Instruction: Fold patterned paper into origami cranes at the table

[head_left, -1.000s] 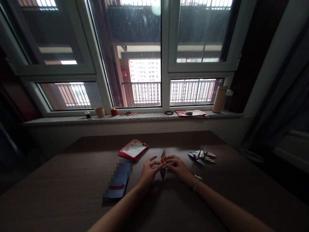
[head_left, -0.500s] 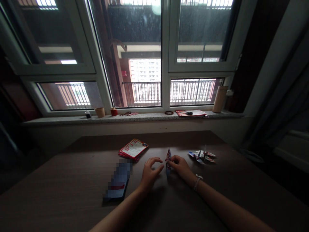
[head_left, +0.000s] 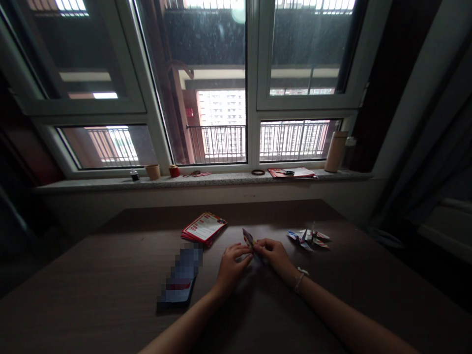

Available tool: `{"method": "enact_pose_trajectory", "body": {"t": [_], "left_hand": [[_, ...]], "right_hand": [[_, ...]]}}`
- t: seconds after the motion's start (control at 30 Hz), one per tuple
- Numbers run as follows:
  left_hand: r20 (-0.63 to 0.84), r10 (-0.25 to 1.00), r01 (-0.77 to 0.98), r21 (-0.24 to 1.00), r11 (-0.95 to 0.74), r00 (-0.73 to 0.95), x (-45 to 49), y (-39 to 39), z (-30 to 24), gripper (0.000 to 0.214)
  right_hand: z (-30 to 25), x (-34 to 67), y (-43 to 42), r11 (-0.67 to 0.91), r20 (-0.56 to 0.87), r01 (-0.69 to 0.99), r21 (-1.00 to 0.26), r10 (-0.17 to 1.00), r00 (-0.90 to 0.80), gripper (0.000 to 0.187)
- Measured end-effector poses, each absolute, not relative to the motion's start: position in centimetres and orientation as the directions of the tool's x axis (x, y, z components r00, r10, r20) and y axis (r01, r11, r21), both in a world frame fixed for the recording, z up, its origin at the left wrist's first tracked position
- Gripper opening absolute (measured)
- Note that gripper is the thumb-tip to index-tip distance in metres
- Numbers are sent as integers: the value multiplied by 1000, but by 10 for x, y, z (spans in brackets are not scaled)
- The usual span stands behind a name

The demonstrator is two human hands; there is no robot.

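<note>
A small folded piece of printed paper (head_left: 250,240), red, blue and white, is held just above the dark wooden table (head_left: 110,275). My left hand (head_left: 231,268) pinches its lower left side with curled fingers. My right hand (head_left: 275,255), a thin bracelet at its wrist, grips its right side. The paper tilts up and to the left between both hands.
A stack of red and white leaflets (head_left: 203,227) lies to the left. A dark flat object (head_left: 180,282) lies nearer me. Finished folded paper figures (head_left: 309,238) sit to the right. The windowsill holds small cups (head_left: 152,171), a ring (head_left: 258,172), papers (head_left: 293,172) and a tall tumbler (head_left: 336,151).
My left hand let go of the paper for a moment, then closed on it again. The folded paper turned from upright to tilting left.
</note>
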State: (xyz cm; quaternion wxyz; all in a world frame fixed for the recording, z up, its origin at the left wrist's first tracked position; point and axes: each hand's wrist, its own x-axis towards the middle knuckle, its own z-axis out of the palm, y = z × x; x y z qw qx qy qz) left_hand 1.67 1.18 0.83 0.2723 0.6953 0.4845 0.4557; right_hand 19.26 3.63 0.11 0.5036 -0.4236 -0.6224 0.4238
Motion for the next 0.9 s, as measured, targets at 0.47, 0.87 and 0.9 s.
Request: {"method": "enact_pose_trajectory", "body": {"t": [0.47,0.87,0.9], "left_hand": [[347,935,395,850,-349,78,16,12,9,22],[398,917,403,834,-378,35,15,11,9,19],[399,917,405,833,-377,33,15,11,9,19]], "right_hand": [[0,192,37,299,287,163,-940,953,-93,32],[-2,189,36,280,274,251,-927,960,-59,42],[-1,189,35,277,273,257,-926,961,-52,41]]}}
